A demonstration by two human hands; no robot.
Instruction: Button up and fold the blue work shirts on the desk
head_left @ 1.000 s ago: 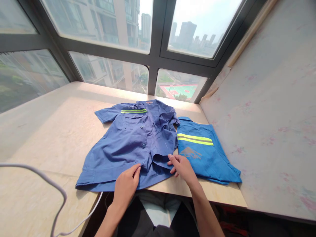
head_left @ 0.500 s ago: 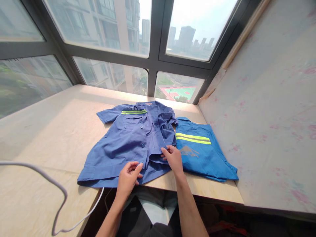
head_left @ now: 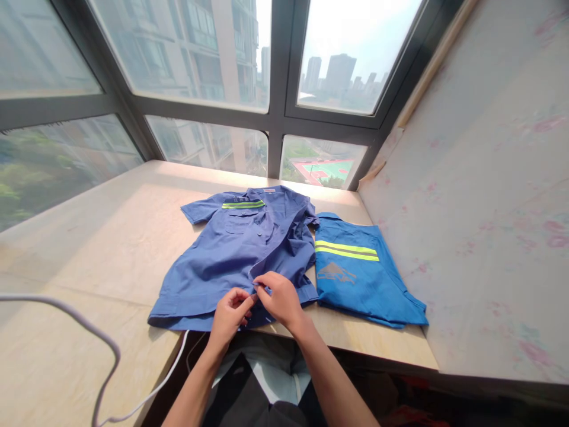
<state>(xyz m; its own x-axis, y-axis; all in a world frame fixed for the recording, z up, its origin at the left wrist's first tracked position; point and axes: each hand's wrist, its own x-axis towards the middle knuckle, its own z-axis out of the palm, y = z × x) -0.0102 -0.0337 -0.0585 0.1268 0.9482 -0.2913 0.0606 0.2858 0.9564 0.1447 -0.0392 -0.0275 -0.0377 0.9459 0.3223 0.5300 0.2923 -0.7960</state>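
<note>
A short-sleeved blue work shirt (head_left: 213, 255) lies front side up on the pale wooden ledge, collar towards the window. It has a yellow-green reflective stripe and a buttoned chest pocket. My left hand (head_left: 232, 313) pinches its front edge near the bottom hem. Right beside it, my right hand (head_left: 278, 296) is closed on the edge of the other front panel, which is drawn across the middle. The fingertips of both hands nearly meet, and the bit of cloth between them is partly hidden.
To the right lies a folded brighter blue garment (head_left: 355, 290) with a reflective stripe and grey print. A grey-white cable (head_left: 98, 332) loops over the ledge (head_left: 89, 237) at left. Framed windows (head_left: 275, 142) stand behind, a flowered wall (head_left: 480, 237) at right.
My right hand has moved left, bringing the shirt's right-hand front panel over to the middle beside my left hand. My left hand stays at the hem. The view has shifted slightly.
</note>
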